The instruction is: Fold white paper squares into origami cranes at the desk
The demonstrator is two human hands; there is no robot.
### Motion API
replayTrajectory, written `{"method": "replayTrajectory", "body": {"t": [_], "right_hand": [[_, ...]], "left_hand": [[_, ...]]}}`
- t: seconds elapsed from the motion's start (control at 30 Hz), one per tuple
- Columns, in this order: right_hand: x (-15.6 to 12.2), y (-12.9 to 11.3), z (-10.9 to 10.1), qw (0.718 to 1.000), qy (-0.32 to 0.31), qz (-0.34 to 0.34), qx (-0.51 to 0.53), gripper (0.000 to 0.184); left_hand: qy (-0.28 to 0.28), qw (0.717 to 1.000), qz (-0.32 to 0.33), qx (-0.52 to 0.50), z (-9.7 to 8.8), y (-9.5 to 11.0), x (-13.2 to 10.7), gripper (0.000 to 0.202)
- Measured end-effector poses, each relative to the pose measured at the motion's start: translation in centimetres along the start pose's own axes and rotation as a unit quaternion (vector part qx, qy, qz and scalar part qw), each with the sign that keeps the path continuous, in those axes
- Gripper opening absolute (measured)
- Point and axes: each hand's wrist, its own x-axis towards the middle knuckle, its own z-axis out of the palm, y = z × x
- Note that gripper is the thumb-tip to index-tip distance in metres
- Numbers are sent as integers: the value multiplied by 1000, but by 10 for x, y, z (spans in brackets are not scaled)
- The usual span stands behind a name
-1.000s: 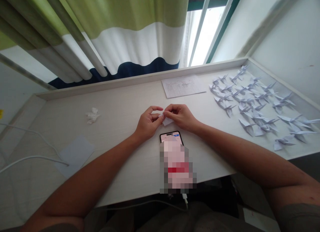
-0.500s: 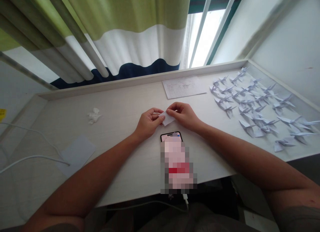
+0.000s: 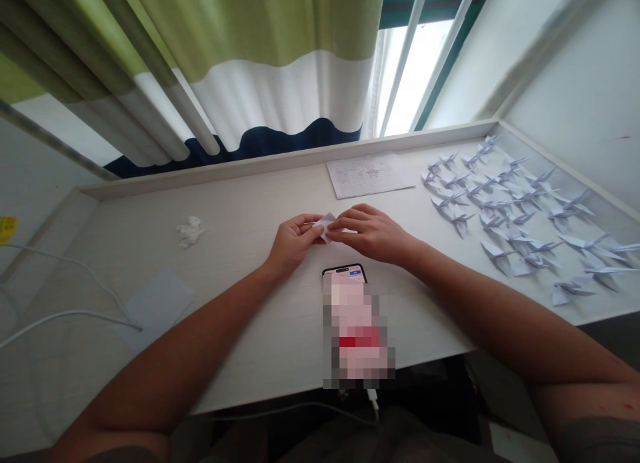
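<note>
A small piece of folded white paper (image 3: 326, 227) is held up over the desk, between my two hands. My left hand (image 3: 296, 242) pinches its left side, thumb on top and fingers behind. My right hand (image 3: 371, 231) has its fingers on the paper's right side and covers part of it. Just below the hands lies a phone (image 3: 345, 272), its screen mostly blurred out and a white cable plugged into its lower end. On the right part of the desk stand several folded white paper cranes (image 3: 500, 196).
A printed sheet (image 3: 370, 175) lies near the desk's back ledge (image 3: 250, 162). To the left are a crumpled white tissue (image 3: 190, 232) and a plain white paper sheet (image 3: 159, 308), with a white cable (image 3: 75, 312) across it. A curtain (image 3: 280, 83) hangs behind the desk.
The paper has been turned and now shows a corner pointing up. My right hand has shifted its fingers from a pinch at the top edge to the paper's right side.
</note>
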Motion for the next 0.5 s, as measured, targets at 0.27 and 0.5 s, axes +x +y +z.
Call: {"method": "replayTrajectory", "body": {"t": [0.27, 0.5], "right_hand": [[3, -1, -5, 999, -19, -38, -23, 29], [6, -6, -8, 999, -14, -33, -10, 29]], "left_hand": [[-22, 997, -45, -56, -2, 5, 0, 47], [-48, 996, -46, -56, -3, 6, -1, 51]]}}
